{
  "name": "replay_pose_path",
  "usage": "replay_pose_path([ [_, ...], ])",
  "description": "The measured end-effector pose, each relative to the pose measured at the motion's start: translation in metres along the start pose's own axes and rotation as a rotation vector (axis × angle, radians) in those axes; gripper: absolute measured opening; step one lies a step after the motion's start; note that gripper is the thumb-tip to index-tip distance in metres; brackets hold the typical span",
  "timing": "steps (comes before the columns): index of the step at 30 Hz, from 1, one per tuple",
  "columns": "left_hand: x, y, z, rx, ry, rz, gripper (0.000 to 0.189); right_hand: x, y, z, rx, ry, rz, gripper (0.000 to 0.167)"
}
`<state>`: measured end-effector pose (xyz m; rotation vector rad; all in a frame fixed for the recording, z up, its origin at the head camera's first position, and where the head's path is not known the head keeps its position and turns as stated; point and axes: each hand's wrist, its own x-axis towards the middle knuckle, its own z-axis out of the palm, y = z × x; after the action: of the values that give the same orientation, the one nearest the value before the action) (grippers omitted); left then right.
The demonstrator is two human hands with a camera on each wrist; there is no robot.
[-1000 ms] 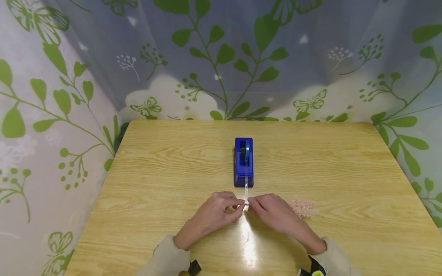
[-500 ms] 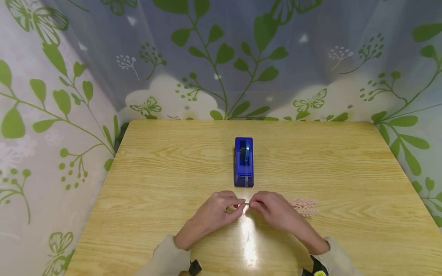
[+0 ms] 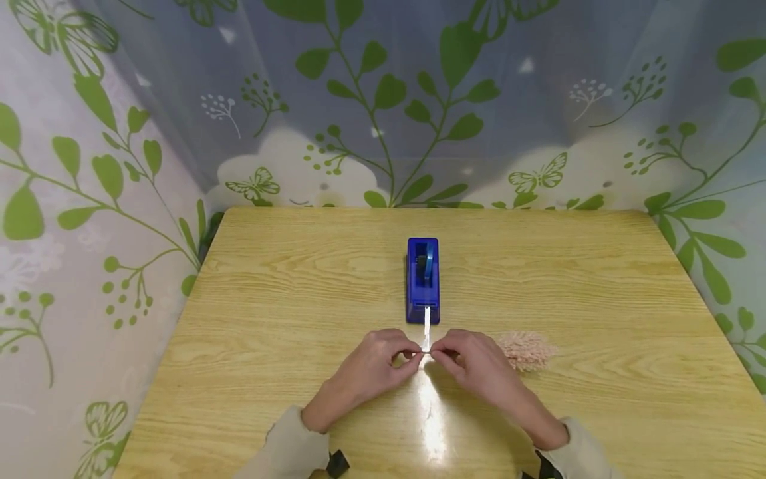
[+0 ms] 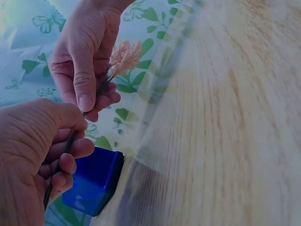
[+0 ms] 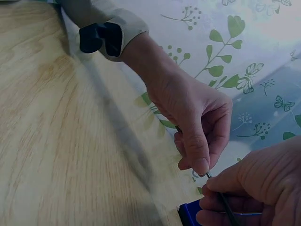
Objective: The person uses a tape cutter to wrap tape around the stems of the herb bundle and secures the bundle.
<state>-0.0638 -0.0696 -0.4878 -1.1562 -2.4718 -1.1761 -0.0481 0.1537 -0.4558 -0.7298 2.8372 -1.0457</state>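
Observation:
Both hands hold the thin dark stem (image 4: 53, 181) of a flower sprig, side by side. My left hand (image 3: 372, 366) pinches it between thumb and fingertips. A short way along, my right hand (image 3: 479, 366) pinches the same stem. Out past the right hand spreads the sprig's fluffy pink head (image 3: 528, 350), seen also in the left wrist view as a pink head (image 4: 125, 57). A shiny strip of clear tape (image 3: 427, 329) runs from the blue tape dispenser (image 3: 422, 279) to the stem in the small gap between the hands. The fingers partly hide the stem.
The wood-grain table (image 3: 287, 266) lies under the hands, and light glares off its front middle. Behind it hangs a leaf-patterned curtain (image 3: 383, 100). A black strap piece (image 3: 338, 464) sits by the left sleeve.
The pink head has turned and looks fuller and wider. My right fingers have shifted on the stem. The tape strip, hard to see half a second ago, now shows bright between dispenser and hands.

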Motion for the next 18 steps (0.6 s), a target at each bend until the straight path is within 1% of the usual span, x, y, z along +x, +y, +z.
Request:
replay_pose_path([
  [4, -0.003, 0.001, 0.001, -0.011, -0.015, -0.046, 0.005, -0.003, 0.002, 0.009, -0.05, 0.095, -0.091, 0.006],
  [7, -0.005, 0.003, -0.001, 0.0, -0.036, -0.081, 0.009, -0.005, 0.003, 0.016, -0.077, 0.138, -0.137, 0.006],
  [11, -0.002, 0.004, -0.001, 0.003, -0.058, -0.128, 0.016, -0.005, 0.003, 0.018, -0.138, 0.175, -0.154, 0.007],
  [16, 0.003, 0.003, 0.0, -0.041, -0.092, -0.222, 0.035, -0.004, 0.004, 0.015, -0.22, 0.197, -0.151, 0.008],
  [18, 0.005, 0.002, 0.001, -0.055, -0.102, -0.248, 0.036, -0.003, 0.005, 0.015, -0.233, 0.206, -0.146, 0.01],
])
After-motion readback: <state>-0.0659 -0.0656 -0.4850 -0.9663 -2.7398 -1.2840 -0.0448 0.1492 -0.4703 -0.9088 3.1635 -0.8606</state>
